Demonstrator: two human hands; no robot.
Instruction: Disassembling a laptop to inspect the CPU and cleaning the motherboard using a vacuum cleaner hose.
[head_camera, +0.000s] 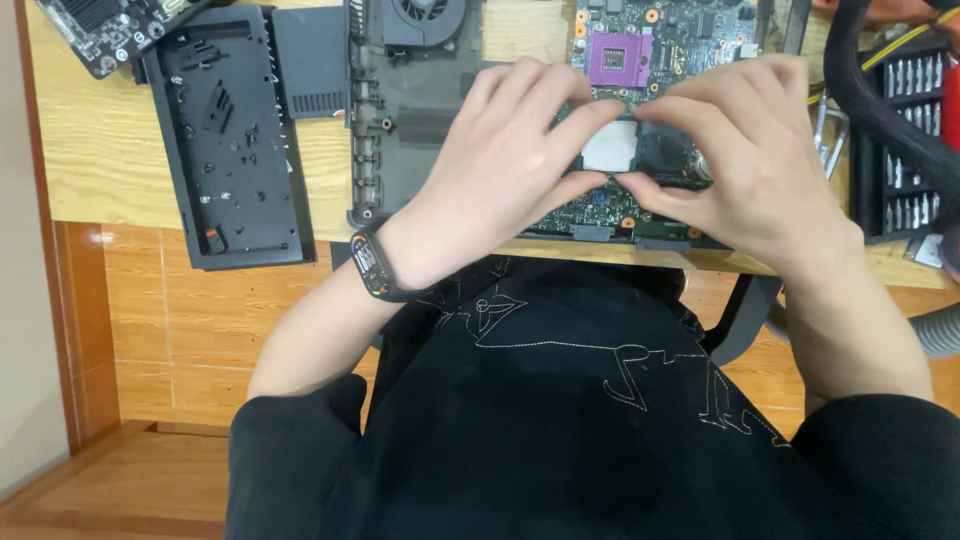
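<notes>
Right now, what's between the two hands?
In the head view, a small silver-grey square chip sits between the left hand and the right hand, held by fingertips on both sides, above the green board.

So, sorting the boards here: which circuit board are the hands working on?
The large green board with the purple socket, under both hands; the black board lies untouched top left.

I'm looking down at what reads as an electronics repair workshop: under my hands (620, 150) a stripped laptop chassis with its bare motherboard (660, 50) lies on a wooden desk (90, 150). To the left of them sit a removed black bottom cover (225, 140) and another circuit board (105, 30), and to the right a rack of screwdriver bits (905, 130).
</notes>
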